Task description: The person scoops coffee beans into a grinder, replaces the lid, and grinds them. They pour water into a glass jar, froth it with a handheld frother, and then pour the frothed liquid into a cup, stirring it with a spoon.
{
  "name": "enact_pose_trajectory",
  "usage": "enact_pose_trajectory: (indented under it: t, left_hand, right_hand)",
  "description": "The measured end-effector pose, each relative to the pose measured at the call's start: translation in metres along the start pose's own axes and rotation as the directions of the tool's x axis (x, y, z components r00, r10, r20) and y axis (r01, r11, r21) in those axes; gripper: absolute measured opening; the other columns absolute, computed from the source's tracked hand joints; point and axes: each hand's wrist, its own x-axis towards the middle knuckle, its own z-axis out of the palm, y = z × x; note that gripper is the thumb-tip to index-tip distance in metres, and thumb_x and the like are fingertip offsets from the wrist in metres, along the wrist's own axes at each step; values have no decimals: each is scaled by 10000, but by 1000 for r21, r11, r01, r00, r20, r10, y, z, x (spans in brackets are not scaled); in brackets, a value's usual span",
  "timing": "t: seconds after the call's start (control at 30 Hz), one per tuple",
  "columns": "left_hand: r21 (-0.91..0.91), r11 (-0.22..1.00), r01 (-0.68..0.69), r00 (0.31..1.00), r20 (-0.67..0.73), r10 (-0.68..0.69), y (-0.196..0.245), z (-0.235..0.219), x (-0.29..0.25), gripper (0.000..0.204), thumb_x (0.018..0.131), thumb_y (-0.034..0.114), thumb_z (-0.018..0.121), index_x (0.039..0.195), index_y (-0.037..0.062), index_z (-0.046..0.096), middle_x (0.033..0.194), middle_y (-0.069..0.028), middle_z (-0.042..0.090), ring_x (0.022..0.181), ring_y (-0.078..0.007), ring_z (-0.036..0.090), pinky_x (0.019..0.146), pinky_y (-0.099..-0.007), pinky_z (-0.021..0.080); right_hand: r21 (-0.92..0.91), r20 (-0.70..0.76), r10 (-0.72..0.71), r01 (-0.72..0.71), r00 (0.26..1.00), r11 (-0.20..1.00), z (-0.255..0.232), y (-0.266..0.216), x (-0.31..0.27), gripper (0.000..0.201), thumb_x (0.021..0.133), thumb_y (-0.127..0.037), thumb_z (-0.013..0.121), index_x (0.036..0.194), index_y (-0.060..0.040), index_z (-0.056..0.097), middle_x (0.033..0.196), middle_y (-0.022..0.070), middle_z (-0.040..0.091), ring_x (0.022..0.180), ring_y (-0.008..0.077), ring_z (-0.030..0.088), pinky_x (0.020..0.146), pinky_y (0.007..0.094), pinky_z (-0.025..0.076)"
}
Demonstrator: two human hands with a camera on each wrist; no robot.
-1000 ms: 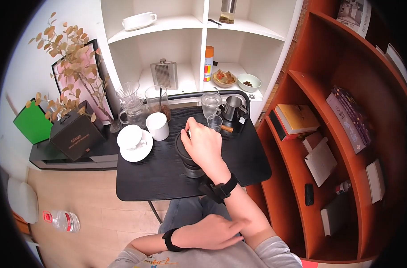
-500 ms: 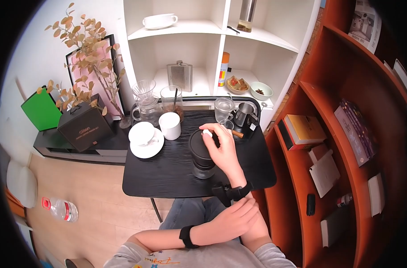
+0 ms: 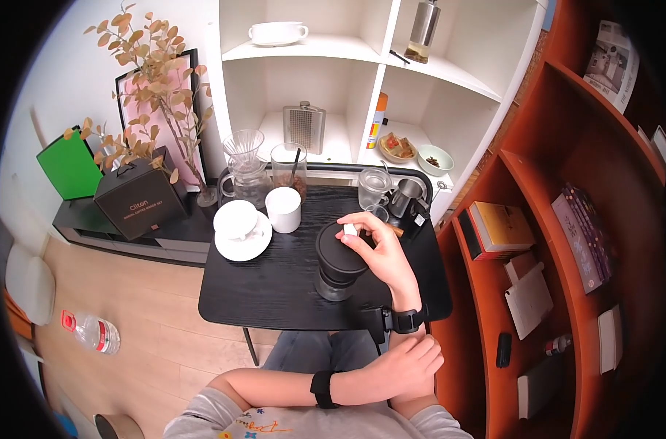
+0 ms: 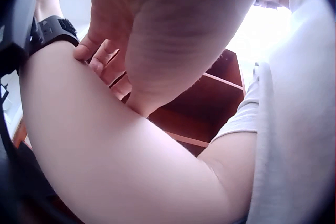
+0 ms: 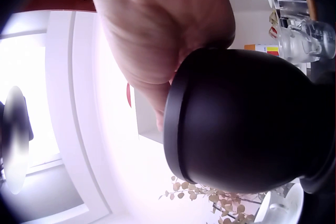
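Observation:
A black manual coffee grinder (image 3: 341, 252) with a clear base stands upright near the front of the black table. My right hand (image 3: 384, 256) is over the right side of its round lid, thumb and forefinger pinching a small white knob (image 3: 350, 229) there. In the right wrist view the dark grinder body (image 5: 247, 121) fills the middle, and the right palm (image 5: 157, 29) hides the knob. My left hand (image 3: 399, 369) lies across the right forearm below the wrist strap, its fingers touching the arm, also seen in the left wrist view.
Left of the grinder stand a white mug (image 3: 283, 210), a white cup on a saucer (image 3: 243, 249), a glass dripper set (image 3: 246, 172) and a glass of beans (image 3: 289, 172). Behind are a glass jug (image 3: 374, 186) and a metal pitcher (image 3: 406, 197). Brown shelves (image 3: 530, 183) flank the right.
The head view has shifted, so the table scene sits further right. The left hand has come to rest on the right forearm. The right hand keeps to the grinder's lid, its white knob now showing more.

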Motion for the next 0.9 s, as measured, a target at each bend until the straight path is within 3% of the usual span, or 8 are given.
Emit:
enact_pose_trajectory:
  t: [0.17, 0.3, 0.37, 0.47, 0.57, 0.7, 0.77, 0.9]
  left_hand:
    - [1, 999, 44, 969, 243, -43, 6, 3, -1, 180, 750, 181, 539, 885, 64, 562, 886, -47, 509, 872, -155, 495, 753, -239, 390]
    - [43, 999, 27, 990, 138, -32, 1, 8, 3, 144, 746, 175, 541, 844, 69, 544, 842, -40, 490, 841, -151, 488, 737, -241, 385]
    - [50, 999, -23, 998, -60, 26, -6, 9, 7, 109, 744, 169, 542, 802, 79, 522, 762, -24, 449, 805, -155, 482, 734, -252, 385]
    - [12, 1000, 3, 999, 54, -4, 2, 10, 4, 107, 750, 167, 535, 802, 74, 525, 767, -27, 458, 820, -166, 484, 756, -270, 390]
    - [-36, 999, 33, 986, 162, -27, 7, 5, 0, 103, 758, 164, 528, 802, 71, 527, 796, -33, 466, 853, -173, 494, 787, -286, 394]
    - [-21, 1000, 5, 993, 122, -3, 5, 6, -2, 103, 760, 165, 525, 797, 68, 533, 803, -30, 468, 851, -169, 496, 784, -283, 395]
    - [6, 997, -82, 996, 25, 82, 0, 7, -4, 108, 763, 169, 530, 794, 65, 540, 801, -22, 479, 832, -166, 499, 760, -268, 399]
    - [-152, 988, 20, 999, 48, -13, 2, 17, -11, 109, 764, 165, 537, 805, 64, 547, 823, -26, 500, 848, -156, 500, 739, -252, 404]
  right_hand:
    - [-48, -45, -27, 25, 999, 999, 3, 0, 0, 276, 773, -109, 734, 990, -52, 574, 747, -29, 523, 718, 71, 474, 672, 228, 386]
    - [-71, -110, -81, 73, 991, 995, 4, 6, 1, 344, 718, -125, 788, 931, -46, 529, 722, -23, 506, 685, 73, 447, 642, 220, 390]
    - [-76, -140, 4, -14, 990, 997, 4, 8, 1, 394, 682, -140, 819, 897, -52, 501, 715, -17, 495, 661, 73, 429, 628, 214, 388]
    - [-140, -147, 16, -37, 989, 989, 6, 3, -2, 373, 692, -44, 796, 909, -68, 494, 791, -23, 527, 709, 53, 465, 670, 211, 380]
    - [-134, -148, 21, -41, 989, 990, 8, -2, -1, 353, 700, -55, 788, 903, -64, 499, 829, -10, 560, 748, 55, 497, 677, 212, 384]
    - [-184, -98, -49, 30, 994, 983, 9, -3, -3, 292, 743, -41, 742, 935, -50, 522, 890, 17, 598, 809, 67, 535, 713, 212, 399]
    - [-130, -146, -154, 135, 977, 982, 9, 5, -6, 263, 768, -72, 729, 958, -33, 551, 857, 34, 632, 790, 118, 593, 761, 238, 434]
    - [3, -216, -88, 91, 972, 996, 20, 9, -14, 249, 792, -41, 688, 1002, -22, 554, 897, 54, 659, 872, 128, 619, 829, 248, 426]
